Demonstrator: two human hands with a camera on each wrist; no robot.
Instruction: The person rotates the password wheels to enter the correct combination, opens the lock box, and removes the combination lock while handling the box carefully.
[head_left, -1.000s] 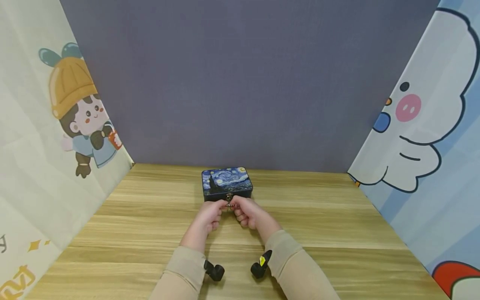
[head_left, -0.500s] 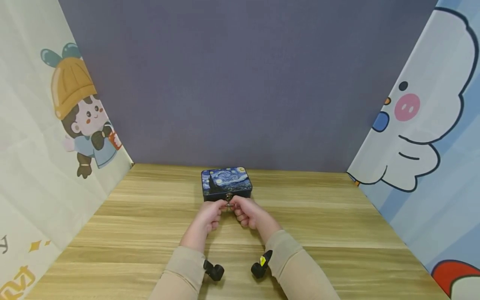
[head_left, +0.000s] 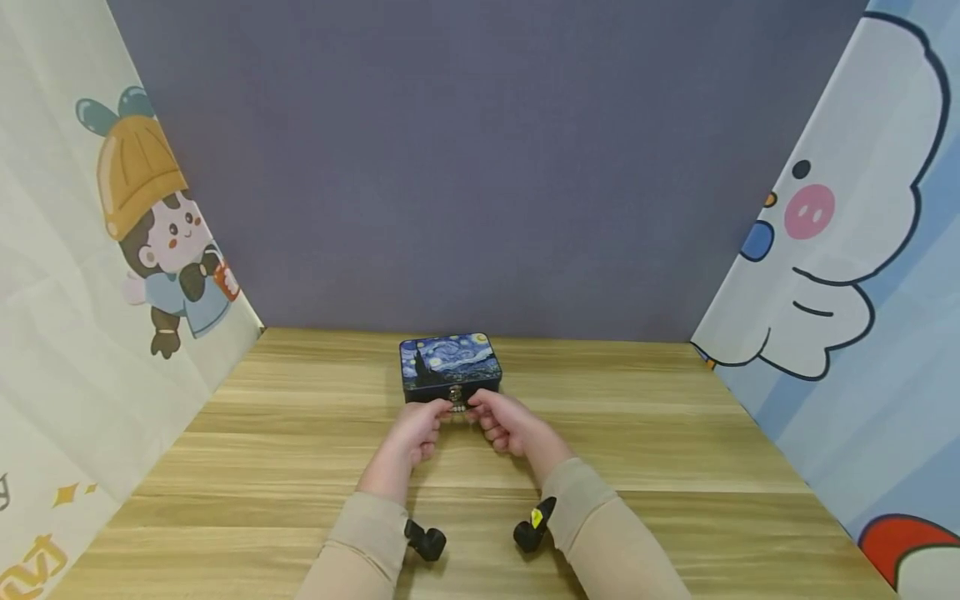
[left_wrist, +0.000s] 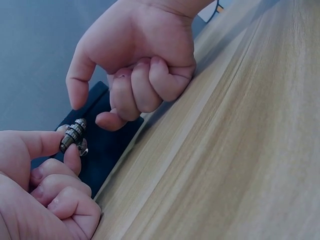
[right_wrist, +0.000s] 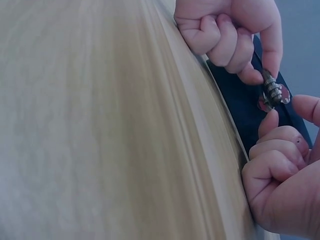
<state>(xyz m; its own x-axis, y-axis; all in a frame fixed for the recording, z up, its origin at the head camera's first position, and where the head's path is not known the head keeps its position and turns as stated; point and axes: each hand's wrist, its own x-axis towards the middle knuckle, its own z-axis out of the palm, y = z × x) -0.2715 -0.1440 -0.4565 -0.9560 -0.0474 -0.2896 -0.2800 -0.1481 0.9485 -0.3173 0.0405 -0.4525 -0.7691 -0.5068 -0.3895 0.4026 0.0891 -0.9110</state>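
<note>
I find the box [head_left: 450, 362] at the far part of the tabletop [head_left: 300, 467], near the grey back panel [head_left: 465, 167], with its lid down. The lid bears a swirling blue night-sky print with yellow spots; the front wall is dark. A metal clasp [head_left: 455, 392] is fitted at the middle of that front. Directly below the clasp, at the front wall, I note a small ringed lock [left_wrist: 74, 134], cylindrical, of dull metal.

Left hand [head_left: 420, 427]: pinching one end of the lock between thumb and forefinger, remaining fingers folded into the palm. My right wrist view confirms this contact.

Right hand [head_left: 510, 421]: holding nothing. Thumb and forefinger stand apart from each other just beside the lock's other end; the remaining three fingers are curled. From my left wrist view I record a visible gap between these fingertips and the lock.

I cannot read the figures on the rings, nor establish from my station whether the lock is fastened.

Both forearms wear beige sleeves [head_left: 367, 533], each with a black camera [head_left: 427, 543] at the wrist. Cartoon-printed panels [head_left: 810, 308] flank the tabletop.
</note>
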